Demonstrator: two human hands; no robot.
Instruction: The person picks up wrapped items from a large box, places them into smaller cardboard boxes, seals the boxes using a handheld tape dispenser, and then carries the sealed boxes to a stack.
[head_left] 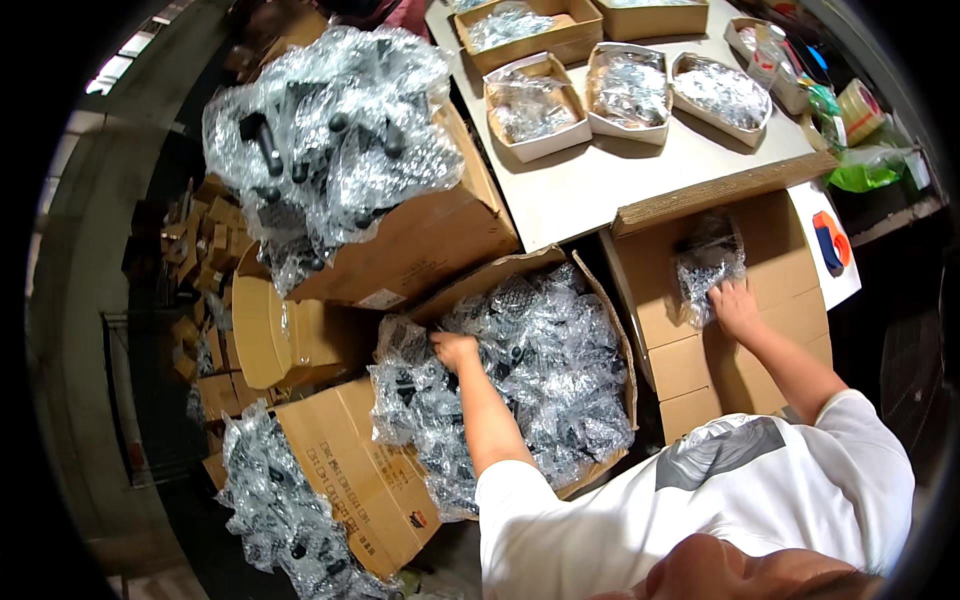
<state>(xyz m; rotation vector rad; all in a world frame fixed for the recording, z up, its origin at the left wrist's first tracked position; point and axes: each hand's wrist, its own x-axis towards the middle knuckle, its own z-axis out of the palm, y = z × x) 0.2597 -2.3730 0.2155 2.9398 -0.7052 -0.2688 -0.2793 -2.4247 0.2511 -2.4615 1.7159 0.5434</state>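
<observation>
A large open carton [607, 280] in the middle is heaped with bubble-wrapped packages [545, 335], dark parts showing through the clear wrap. At its far left corner my left hand [455, 350] has its fingers curled against one bubble-wrapped package [402, 340]; the fingertips are partly hidden. To the right, my right hand [735, 305] grips the near edge of another bubble-wrapped package [710, 262]. That one lies on the brown cardboard surface of an opened box [775, 235]; its contents look grey and cannot be made out.
Farther left, a tall carton [420, 250] overflows with bubble-wrapped black parts. More wrapped packages [285, 510] lie at lower left beside a carton flap [360, 470]. On the white table [545, 205] stand several small open boxes [540, 150], tape rolls [860, 112] and an orange-and-blue object [832, 243].
</observation>
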